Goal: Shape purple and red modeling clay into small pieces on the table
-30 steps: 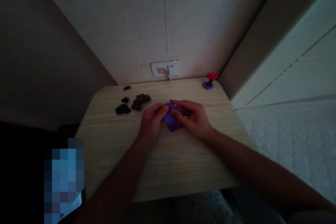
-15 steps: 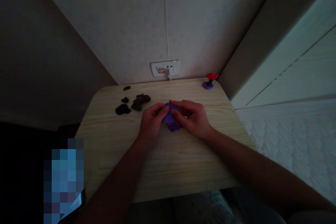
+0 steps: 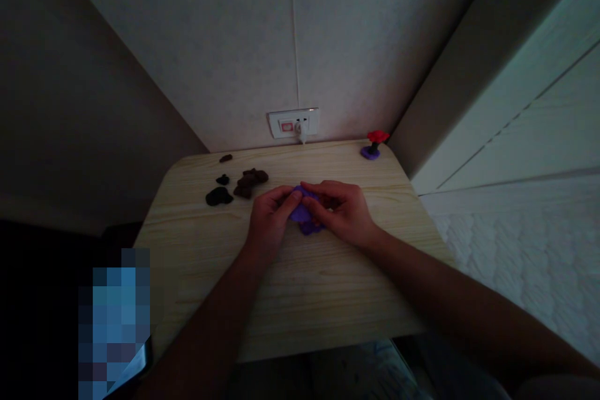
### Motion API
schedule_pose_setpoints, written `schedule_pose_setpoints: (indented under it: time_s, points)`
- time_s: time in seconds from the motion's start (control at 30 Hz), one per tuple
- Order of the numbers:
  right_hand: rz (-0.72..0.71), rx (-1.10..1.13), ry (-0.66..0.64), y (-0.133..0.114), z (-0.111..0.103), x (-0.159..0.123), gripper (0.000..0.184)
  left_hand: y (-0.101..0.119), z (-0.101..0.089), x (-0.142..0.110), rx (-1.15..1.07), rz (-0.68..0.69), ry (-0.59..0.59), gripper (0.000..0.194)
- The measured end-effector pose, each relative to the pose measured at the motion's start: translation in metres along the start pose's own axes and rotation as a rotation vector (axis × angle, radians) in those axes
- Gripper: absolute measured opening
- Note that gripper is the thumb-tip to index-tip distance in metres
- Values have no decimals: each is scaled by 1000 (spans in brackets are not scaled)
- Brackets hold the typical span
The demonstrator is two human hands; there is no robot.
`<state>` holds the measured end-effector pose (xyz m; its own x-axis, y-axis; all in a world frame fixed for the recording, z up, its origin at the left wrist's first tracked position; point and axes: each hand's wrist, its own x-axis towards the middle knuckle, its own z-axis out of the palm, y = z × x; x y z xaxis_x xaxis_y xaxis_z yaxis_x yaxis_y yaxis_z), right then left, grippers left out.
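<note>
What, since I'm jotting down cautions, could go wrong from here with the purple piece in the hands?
The flat purple piece looks like soft clay; pinched between the left hand and right hand, it might tear or warp.
A second purple piece shows just below it, so the two could stick together if they meet.

1. Between our left hand and right hand we have the held piece; a second piece lies just nearer us.
2. Left of our hands, on the table, we see a lump cluster; left of that, a near lump, middle lump and far lump.
3. At our far right corner stands an ornament.
4. Behind the table we face a socket plate, a plug in it.
</note>
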<state>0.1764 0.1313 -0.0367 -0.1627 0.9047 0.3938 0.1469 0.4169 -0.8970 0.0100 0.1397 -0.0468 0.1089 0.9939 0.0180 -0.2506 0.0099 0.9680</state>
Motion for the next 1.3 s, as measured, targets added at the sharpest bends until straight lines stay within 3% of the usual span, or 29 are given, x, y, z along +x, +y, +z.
schedule_pose_setpoints:
  time_s: [0.83,1.07,1.2,1.3]
  points:
    - [-54,-43,4,1,2,1,31,0,0,0,11,-12,23,16]
    - [-10,-20,0,1,4,-1,32,0,0,-1,29,12,23,15]
    - [73,117,49,2,5,-1,43,1,2,1,-26,19,67,17]
    - [124,215,112,2,5,0,41,4,4,1,-61,16,71,18]
